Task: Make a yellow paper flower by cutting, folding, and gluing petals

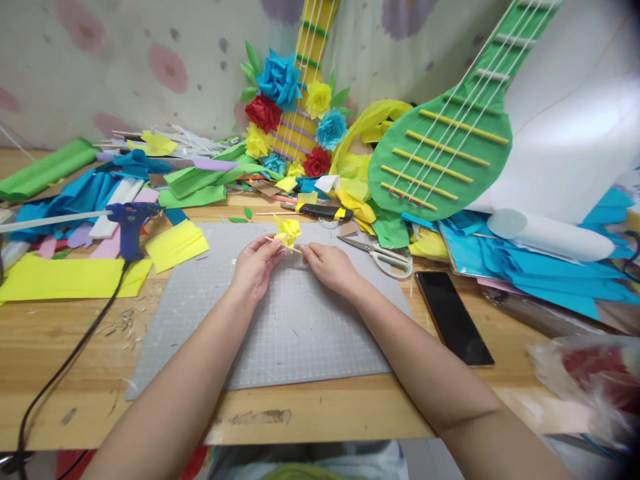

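Note:
A small yellow paper flower with ruffled petals is held up over the grey cutting mat. A thin wooden stick runs slantwise just under the petals, between my two hands. My left hand is closed, its thumb and fingers pinching the stick's left part beside the flower's base. On the other side, my right hand grips the stick's right end between thumb and fingers. How the flower joins the stick is hidden by the fingers.
White-handled scissors and a black-yellow utility knife lie beyond my hands. A phone rests at right, a blue glue gun at left. Paper guitar shapes, one green, lean at the back amid crepe paper.

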`<state>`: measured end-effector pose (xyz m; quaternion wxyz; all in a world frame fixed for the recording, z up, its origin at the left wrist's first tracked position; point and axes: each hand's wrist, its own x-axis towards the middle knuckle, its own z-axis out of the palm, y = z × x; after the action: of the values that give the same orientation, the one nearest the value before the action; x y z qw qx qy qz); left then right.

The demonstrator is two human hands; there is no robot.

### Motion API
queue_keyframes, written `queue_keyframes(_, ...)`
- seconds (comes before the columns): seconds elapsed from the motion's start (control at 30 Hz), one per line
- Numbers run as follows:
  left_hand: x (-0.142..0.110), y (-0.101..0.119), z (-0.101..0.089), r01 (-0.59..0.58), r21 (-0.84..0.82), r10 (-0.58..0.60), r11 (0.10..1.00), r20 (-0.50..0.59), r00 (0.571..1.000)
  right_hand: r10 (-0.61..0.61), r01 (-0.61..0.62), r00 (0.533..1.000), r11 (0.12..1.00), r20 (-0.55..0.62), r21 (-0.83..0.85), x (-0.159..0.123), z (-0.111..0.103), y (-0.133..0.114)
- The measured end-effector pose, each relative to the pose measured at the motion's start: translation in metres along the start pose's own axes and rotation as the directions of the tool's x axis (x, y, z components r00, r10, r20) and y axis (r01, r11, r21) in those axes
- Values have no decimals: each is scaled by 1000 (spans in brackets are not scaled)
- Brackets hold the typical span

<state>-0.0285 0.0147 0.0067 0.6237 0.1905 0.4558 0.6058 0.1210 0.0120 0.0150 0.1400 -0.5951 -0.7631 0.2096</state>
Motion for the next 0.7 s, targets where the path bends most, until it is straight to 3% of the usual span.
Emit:
queue_keyframes(0.3, -2, -3, 2, -50, -13, 49, 999, -13, 999, 13, -5, 999, 975, -36, 222, 2, 2, 2)
queue_keyframes(0.53, -6, 1, 7, -26, -63, 16, 998, -143, 990, -53, 67, 996, 971, -66, 231, -3, 0, -5)
queue_keyframes(0.7, -7, 2, 9, -18, -76, 5, 997, -165, 986, -64, 78, 995, 976, -74, 204, -5, 0, -8)
